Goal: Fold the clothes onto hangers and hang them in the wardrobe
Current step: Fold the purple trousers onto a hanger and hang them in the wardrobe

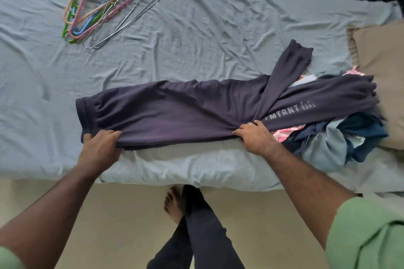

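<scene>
A pair of dark purple trousers (pixel 175 109) lies lengthwise across the bed, waistband at the left, legs crossing at the right, one leg printed with pale letters. My left hand (pixel 100 144) grips the near edge of the trousers close to the waistband. My right hand (pixel 255 137) grips the near edge where the legs cross. A heap of coloured plastic and wire hangers (pixel 107 2) lies at the far left of the bed.
The bed has a wrinkled grey-blue sheet (pixel 207 28). A pile of blue, pink and light clothes (pixel 341 137) lies at the right under the trouser legs. A beige pillow (pixel 384 72) sits at the right edge. My legs and a bare foot (pixel 175 203) stand on the floor below.
</scene>
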Available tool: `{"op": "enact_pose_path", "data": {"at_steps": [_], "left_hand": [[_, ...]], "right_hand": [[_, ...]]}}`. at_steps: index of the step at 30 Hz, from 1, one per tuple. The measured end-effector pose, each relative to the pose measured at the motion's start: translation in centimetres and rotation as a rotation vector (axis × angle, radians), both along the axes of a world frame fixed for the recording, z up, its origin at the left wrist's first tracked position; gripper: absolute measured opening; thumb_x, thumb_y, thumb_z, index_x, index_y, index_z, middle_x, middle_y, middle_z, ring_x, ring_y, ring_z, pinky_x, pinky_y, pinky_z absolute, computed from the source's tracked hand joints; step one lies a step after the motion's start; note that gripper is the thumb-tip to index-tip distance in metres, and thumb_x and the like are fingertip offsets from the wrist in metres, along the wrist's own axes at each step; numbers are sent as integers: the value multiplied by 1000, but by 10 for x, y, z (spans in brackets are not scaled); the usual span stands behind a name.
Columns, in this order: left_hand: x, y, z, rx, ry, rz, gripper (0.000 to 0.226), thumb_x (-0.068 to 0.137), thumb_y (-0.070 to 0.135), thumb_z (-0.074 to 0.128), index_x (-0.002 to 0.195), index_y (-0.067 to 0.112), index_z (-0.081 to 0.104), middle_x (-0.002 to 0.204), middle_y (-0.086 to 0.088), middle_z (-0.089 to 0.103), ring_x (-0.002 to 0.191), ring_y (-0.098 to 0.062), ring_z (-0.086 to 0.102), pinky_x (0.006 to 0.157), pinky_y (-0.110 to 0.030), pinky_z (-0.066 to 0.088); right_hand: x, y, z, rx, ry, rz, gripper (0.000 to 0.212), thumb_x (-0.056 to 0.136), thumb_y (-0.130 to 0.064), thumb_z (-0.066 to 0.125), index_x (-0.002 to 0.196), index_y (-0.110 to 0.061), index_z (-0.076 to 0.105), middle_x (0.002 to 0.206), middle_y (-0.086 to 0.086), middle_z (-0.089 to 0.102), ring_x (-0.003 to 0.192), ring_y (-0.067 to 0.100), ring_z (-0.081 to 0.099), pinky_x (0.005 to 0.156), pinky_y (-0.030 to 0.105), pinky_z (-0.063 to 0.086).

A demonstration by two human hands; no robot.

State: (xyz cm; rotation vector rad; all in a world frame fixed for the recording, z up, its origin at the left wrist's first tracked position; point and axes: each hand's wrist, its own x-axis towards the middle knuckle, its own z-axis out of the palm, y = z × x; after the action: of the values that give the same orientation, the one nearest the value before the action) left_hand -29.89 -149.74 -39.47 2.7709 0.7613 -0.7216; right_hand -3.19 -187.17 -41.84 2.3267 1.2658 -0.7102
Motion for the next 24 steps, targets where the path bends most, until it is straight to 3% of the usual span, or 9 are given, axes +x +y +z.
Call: {"op": "enact_pose_path", "data": {"at_steps": [4,8,11,14,19,22,24], "left_hand": [[47,-45,19,-167,-93,99,38,91,36,71,121,14,64,127,-5,65,124,-30,55,97,-47,36],[86,-94,22,-370,-249,193,35,89,37,74,117,15,69,120,-3,70,116,-27,62,96,-44,46],[118,-133,20,-492,-331,295,29,87,34,77,108,15,71,109,-3,73,106,-25,67,92,-41,52],[151,-170,13,-583,-330,288,23,88,34,76,104,18,70,105,1,72,100,-21,66,91,-38,52],[197,-218,2,-633,-288,264,19,89,32,74,102,18,71,100,4,72,96,-19,67,89,-35,53],[233,-252,6,-651,-254,245,16,89,31,74,98,19,72,98,0,75,95,-22,69,86,-37,55],[264,-278,15,-685,-240,230,16,88,33,73,96,20,73,97,0,75,94,-23,70,86,-39,56]], "right_hand": [[7,-11,21,4,56,-63,43,97,-29,58,140,-31,54,143,-6,55,136,17,47,119,46,18],[18,-24,26,55,67,-121,47,97,-31,61,143,-31,52,154,-7,46,142,14,40,120,46,16],[26,-35,21,128,52,-127,40,99,-31,58,139,-27,56,152,-6,48,141,15,42,119,45,18],[39,-45,10,339,14,-202,31,96,-30,61,125,-23,65,141,-4,58,134,17,51,115,45,27],[84,-88,13,584,-165,-390,19,89,-27,54,103,-21,66,113,-3,69,109,23,63,94,44,39],[124,-130,32,614,-326,-446,16,92,-21,58,106,-20,65,117,-4,65,111,22,60,91,43,37],[151,-160,48,642,-428,-618,19,90,-21,63,109,-22,65,123,-4,61,115,21,55,91,43,37]]}}
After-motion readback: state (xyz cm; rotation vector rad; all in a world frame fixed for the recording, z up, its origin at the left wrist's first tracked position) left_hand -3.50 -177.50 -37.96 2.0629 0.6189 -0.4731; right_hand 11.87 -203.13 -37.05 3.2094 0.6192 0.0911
